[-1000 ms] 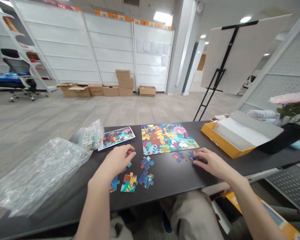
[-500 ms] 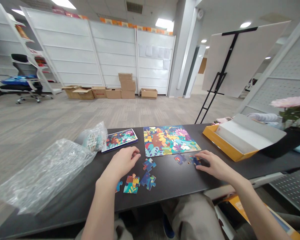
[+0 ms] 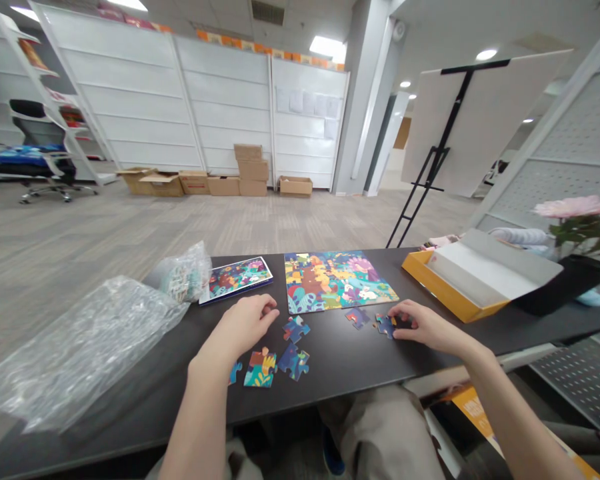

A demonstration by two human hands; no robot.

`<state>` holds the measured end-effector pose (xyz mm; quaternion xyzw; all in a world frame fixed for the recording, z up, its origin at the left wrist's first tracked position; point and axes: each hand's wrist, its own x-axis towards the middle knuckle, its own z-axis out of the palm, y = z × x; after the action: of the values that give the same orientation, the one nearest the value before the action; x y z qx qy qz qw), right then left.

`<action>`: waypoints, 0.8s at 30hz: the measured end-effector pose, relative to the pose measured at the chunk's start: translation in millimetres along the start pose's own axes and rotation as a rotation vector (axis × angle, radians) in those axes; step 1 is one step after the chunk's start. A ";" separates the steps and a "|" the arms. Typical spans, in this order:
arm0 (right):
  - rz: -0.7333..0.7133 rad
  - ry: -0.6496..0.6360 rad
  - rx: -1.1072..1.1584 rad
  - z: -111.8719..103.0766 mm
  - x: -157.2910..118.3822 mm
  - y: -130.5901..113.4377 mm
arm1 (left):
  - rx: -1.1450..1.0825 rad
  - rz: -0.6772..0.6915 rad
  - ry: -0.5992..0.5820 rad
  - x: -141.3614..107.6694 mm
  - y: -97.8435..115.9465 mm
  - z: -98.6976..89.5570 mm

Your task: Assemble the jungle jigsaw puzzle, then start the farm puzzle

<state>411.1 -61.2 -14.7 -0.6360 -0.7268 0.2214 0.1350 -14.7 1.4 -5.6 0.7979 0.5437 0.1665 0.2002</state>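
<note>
On the black table lies a partly joined jigsaw puzzle (image 3: 337,283) with colourful animals and plants. My right hand (image 3: 423,327) has its thumb and fingertips at the edge of a dark blue puzzle piece (image 3: 385,325), just below the puzzle's lower right corner. Beside that piece is a purple piece (image 3: 357,318). My left hand (image 3: 250,320) hovers left of the puzzle, fingers loosely curled and apart, holding nothing. Close to it are a blue-and-red piece (image 3: 295,329), a dark blue piece (image 3: 294,362) and a piece with a yellow plant (image 3: 261,368). My left forearm partly hides another piece (image 3: 235,372).
A picture card (image 3: 237,279) lies behind my left hand. Clear plastic wrap (image 3: 90,347) and a bag (image 3: 185,277) cover the table's left side. An open yellow box (image 3: 460,290) and a black flower pot (image 3: 565,287) stand at the right. The table's front edge is near my lap.
My right hand has drawn slightly back toward the right, uncovering more of the dark blue piece. My left hand stays in place. The view has shifted slightly.
</note>
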 end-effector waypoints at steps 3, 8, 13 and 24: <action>0.018 0.011 0.115 3.7 -0.8 4.5 | -0.003 -0.006 0.000 0.0 0.5 -0.1; -0.041 -0.048 0.466 3.2 -3.6 -1.6 | -0.036 0.036 0.029 1.1 6.2 0.5; -0.186 -0.023 0.590 -8.8 12.9 -35.9 | -0.185 0.110 0.035 2.0 22.3 7.1; -0.455 -0.205 0.677 43.1 105.7 -147.7 | -0.660 0.082 0.087 8.8 40.9 11.2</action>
<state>246.4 22.7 11.9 -0.3536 -0.7446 0.4743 0.3091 26.6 -5.4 5.6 0.7033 0.4360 0.3756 0.4175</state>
